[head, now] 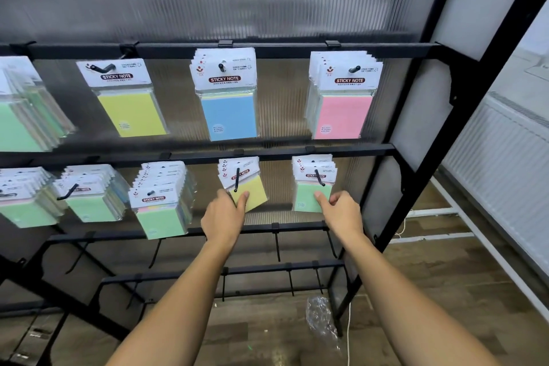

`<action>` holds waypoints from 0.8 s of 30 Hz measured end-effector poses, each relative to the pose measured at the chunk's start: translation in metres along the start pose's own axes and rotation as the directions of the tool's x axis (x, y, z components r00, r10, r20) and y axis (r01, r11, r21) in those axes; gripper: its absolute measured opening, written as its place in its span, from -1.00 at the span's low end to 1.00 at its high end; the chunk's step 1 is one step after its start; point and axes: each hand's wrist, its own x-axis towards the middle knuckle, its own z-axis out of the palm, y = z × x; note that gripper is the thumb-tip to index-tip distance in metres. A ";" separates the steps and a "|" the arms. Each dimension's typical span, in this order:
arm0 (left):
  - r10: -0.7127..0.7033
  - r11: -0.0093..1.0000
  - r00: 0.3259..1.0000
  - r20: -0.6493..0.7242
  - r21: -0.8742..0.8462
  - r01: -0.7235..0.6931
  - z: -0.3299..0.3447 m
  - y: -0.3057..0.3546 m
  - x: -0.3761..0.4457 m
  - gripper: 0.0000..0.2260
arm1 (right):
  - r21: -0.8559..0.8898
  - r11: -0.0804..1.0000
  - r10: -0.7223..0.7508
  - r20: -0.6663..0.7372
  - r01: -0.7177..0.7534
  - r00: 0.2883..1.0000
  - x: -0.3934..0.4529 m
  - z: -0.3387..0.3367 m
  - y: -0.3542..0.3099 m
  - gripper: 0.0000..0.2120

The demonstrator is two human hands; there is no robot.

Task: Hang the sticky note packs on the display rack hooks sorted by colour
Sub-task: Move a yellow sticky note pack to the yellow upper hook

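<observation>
Hands gripping yellow pack, green pack (bare hooks below)

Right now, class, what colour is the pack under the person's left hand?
Yellow pack, tilted, seen in the head view.

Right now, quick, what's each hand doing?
Left hand: gripping the yellow pack on its hook.
Right hand: pinching the green pack on its hook.
</observation>
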 end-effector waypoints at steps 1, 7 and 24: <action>0.003 1.000 1.000 0.009 -0.013 -0.003 0.000 0.000 -0.001 -0.57 | 0.009 1.000 0.004 0.003 -0.004 1.000 -0.001 0.000 0.001 -0.60; 0.038 0.996 0.999 0.009 -0.085 -0.037 -0.003 -0.006 -0.018 -0.63 | 0.050 0.998 -0.031 -0.012 0.031 0.999 -0.015 -0.002 0.006 -0.62; 0.170 0.948 0.984 -0.061 -0.261 -0.180 -0.038 -0.023 -0.089 -0.72 | 0.318 0.879 -0.333 -0.124 0.355 0.935 -0.091 -0.035 -0.004 -0.70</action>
